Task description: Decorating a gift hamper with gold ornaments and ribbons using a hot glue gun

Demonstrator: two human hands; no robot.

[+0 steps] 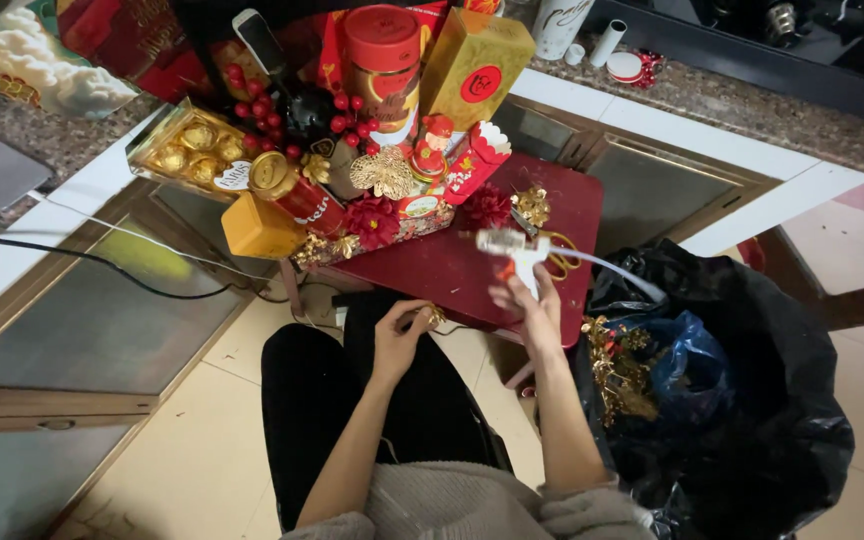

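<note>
The right hand point(530, 305) gripped a white glue gun point(514, 255) with an orange trigger, over the red table's point(432, 270) front edge. The left hand point(399, 335) pinched a small gold ornament point(436, 316).

One glue gun point(514, 258), one red stool point(472, 265), two hands — left point(399, 335), right point(532, 310).

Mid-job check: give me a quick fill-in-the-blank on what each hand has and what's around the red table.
1. The right hand grips a white ____ with an orange trigger.
2. The left hand pinches a small ____-coloured ornament.
3. The gift arrangement stands on a ____ table.
4. The bag on the person's right is ____.

Missing words: glue gun; gold; red; black
</note>
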